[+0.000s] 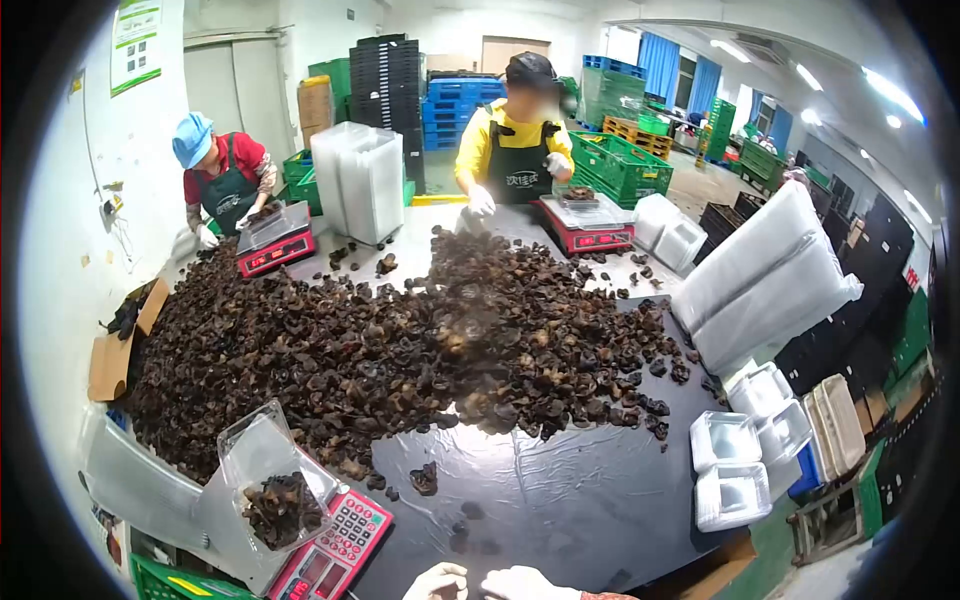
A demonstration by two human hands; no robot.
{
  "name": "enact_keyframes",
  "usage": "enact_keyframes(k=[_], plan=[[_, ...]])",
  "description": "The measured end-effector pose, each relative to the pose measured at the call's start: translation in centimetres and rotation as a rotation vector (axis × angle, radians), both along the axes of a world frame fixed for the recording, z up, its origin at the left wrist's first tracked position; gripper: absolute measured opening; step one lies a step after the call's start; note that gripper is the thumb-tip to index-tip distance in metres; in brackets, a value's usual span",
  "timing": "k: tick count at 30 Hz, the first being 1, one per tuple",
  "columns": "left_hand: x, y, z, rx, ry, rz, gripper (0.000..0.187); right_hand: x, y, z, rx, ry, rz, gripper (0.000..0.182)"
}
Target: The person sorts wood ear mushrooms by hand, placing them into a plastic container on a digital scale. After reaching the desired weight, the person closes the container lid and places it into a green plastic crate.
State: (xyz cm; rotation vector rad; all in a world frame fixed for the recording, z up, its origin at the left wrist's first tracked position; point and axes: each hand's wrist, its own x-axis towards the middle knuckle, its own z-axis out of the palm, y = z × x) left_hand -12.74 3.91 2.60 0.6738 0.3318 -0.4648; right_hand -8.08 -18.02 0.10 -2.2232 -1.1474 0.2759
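My left hand (437,582) and my right hand (525,583), both in pale gloves, are close together at the bottom edge, over the near side of the dark table. The fingers of each are curled inward, and whatever they hold, if anything, is hidden. To their left stands a red and white weighing scale (335,545). On it rests a clear plastic tray with its lid raised, holding dark wood ear mushrooms (285,510). One loose wood ear piece (424,479) lies ahead of my hands, before a large heap of wood ear (400,350).
Clear plastic trays (732,495) are stacked at the right edge, below tall wrapped stacks (765,285). Across the table, two co-workers in dark aprons stand by red scales (275,240) (590,235). A cardboard box (112,360) sits at left; green crates (620,165) stand behind.
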Motion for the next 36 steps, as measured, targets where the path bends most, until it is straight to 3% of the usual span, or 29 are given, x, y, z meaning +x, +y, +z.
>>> enact_keyframes(k=[6,12,14,17,20,22,23,24,26,28,30,32,34,36], plan=[[0.4,-0.6,1.1,0.143,-0.096,-0.102,0.050,1.9,0.3,3.1,0.178,-0.052,-0.284,0.014],[1.1,-0.1,0.9,0.194,-0.106,-0.074,0.056,2.2,0.7,3.5,0.208,-0.057,-0.275,0.011],[0.8,-0.2,0.3,0.288,-0.125,-0.080,0.054,2.4,0.9,3.2,0.235,-0.051,-0.280,0.012],[1.4,-0.9,3.2,0.320,-0.044,-0.190,0.041,2.6,0.8,3.3,0.222,-0.009,-0.230,0.018],[0.7,-0.7,-0.2,0.404,-0.064,-0.224,0.031,2.7,0.9,4.4,0.271,0.115,-0.192,0.029],[1.0,-1.0,1.3,0.429,-0.052,-0.165,0.019,3.2,0.6,5.6,0.327,0.148,-0.197,0.035],[1.2,-1.2,2.1,0.439,-0.037,-0.129,0.018,4.0,-0.4,6.7,0.228,0.320,-0.203,0.040],[1.4,-1.3,2.4,0.450,-0.024,-0.092,0.017,5.3,-1.2,7.6,0.150,0.520,-0.330,0.034],[1.5,-1.1,2.4,0.439,-0.026,-0.091,0.016,8.7,-5.1,8.6,0.346,0.610,-0.625,0.070],[1.3,-0.7,2.5,0.429,-0.001,-0.110,0.015,13.4,-9.8,10.5,0.796,0.435,-0.880,0.073],[1.4,-0.2,2.8,0.420,0.038,-0.144,0.016,17.3,-16.0,11.9,1.159,0.204,-0.968,0.076],[1.3,-0.2,2.7,0.397,0.058,-0.130,0.018,19.6,-21.9,13.6,1.265,0.108,-1.100,0.075],[1.1,-0.2,1.7,0.346,0.055,-0.111,0.018,21.7,-27.2,10.1,1.248,-0.154,-1.209,0.065],[0.9,-0.2,1.5,0.371,0.018,-0.119,0.019,21.2,-28.6,12.1,1.856,0.333,-0.760,0.053]])
